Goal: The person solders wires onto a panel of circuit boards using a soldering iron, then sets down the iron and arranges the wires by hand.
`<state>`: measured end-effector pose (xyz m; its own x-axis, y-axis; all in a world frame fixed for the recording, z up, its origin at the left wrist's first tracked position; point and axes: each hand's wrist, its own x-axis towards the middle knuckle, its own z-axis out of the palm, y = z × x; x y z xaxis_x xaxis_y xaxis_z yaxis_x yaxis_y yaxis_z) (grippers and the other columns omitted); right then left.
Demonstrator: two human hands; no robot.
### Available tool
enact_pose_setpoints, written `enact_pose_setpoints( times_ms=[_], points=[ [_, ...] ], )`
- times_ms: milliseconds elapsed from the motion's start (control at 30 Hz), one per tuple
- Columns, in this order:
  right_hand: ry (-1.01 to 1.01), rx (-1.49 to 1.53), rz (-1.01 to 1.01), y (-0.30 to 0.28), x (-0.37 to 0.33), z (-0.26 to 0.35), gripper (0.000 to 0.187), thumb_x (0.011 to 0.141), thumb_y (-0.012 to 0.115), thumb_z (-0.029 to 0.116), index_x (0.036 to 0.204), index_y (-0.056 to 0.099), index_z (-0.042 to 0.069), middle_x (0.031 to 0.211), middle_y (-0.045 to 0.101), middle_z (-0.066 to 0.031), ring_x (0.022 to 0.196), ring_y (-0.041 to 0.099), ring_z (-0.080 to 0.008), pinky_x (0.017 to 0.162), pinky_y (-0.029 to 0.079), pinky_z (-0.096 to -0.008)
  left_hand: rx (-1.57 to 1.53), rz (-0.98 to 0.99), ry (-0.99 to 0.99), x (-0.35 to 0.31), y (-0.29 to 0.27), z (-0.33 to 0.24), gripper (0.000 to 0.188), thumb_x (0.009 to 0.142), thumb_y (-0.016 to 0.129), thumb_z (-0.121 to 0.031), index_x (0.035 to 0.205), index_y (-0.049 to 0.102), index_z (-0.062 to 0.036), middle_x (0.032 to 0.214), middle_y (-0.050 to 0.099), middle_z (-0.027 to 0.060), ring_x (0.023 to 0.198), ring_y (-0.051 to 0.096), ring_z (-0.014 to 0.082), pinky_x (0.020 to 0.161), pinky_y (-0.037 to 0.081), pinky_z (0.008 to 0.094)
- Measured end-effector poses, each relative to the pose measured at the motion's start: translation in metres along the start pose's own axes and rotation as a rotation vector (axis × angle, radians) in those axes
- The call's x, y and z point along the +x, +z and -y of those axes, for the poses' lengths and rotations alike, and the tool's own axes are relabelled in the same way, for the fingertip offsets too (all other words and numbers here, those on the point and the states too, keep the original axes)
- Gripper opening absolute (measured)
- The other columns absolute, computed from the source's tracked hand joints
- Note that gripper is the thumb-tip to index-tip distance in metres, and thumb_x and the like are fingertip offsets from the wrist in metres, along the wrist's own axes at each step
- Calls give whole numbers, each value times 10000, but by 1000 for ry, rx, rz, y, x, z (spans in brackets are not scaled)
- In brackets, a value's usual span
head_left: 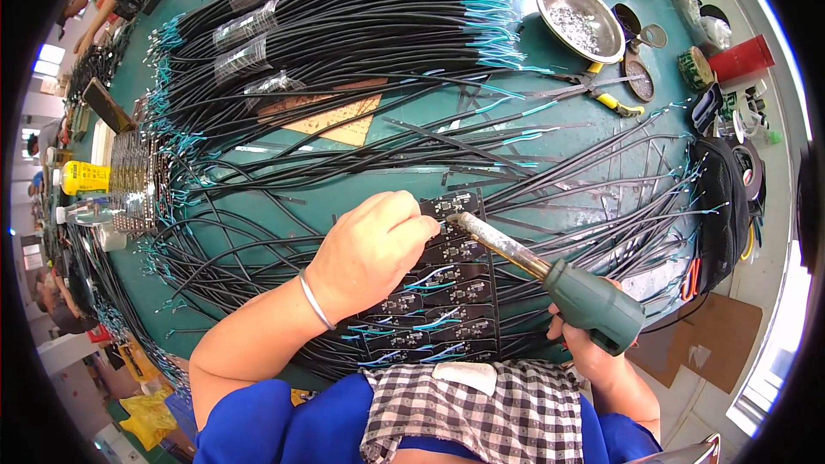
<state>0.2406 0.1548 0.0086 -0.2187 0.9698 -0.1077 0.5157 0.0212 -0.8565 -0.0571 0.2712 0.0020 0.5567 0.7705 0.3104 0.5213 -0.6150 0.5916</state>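
Observation:
My right hand is wrapped round the green handle of a soldering iron. The iron's metal barrel slants up and left, its tip at the upper part of a black circuit board panel. Close beside that tip, my left hand is closed in a pinch over the panel's left edge. What its fingertips hold is hidden. Lower on the panel, several rows carry short blue wires next to small components. Black cables fan out on both sides of the panel.
A thick bundle of black cables with blue ends lies across the far table. Far right are a metal bowl and yellow-handled pliers. A yellow bottle stands at left, a black bag at right. Other people work at far left.

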Motion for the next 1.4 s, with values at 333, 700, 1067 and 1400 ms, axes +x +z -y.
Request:
enact_pose_setpoints(
  times_ms=[333, 700, 1067, 1400],
  points=[
    [-106, -192, 38, 1, 14, 18, 348, 863, 594, 112, 1148, 452, -27, 846, 590, -79, 609, 604, -133, 608, 489, -260, -6, 26, -9, -1, -1, 1, 147, 709, 638, 16, 844, 600, -29, 766, 489, 82, 707, 543, 258, 618, 475, 354],
    [44, -225, 12, -5, 5, 25, 320, 746, 683, 72, 1054, 608, 30, 926, 649, -55, 818, 638, -188, 770, 484, -320, -4, 36, -11, 1, 0, -1, 143, 714, 631, 13, 847, 598, -30, 764, 492, 86, 711, 542, 265, 631, 474, 358],
    [94, 113, -82, -8, -4, 24, 314, 803, 641, 63, 1109, 585, 18, 818, 656, -37, 672, 652, -138, 840, 418, -342, 19, 20, -11, 3, 0, -7, 211, 664, 681, 42, 852, 640, -46, 756, 553, 76, 684, 571, 256, 607, 482, 334],
    [266, 342, -69, -8, -16, 26, 328, 754, 656, 30, 1078, 609, 14, 1003, 632, -88, 905, 593, -225, 843, 427, -374, 1, 4, -90, 3, 5, -18, 158, 675, 674, 5, 808, 613, -54, 767, 536, 80, 701, 556, 263, 613, 469, 343]
  ],
)
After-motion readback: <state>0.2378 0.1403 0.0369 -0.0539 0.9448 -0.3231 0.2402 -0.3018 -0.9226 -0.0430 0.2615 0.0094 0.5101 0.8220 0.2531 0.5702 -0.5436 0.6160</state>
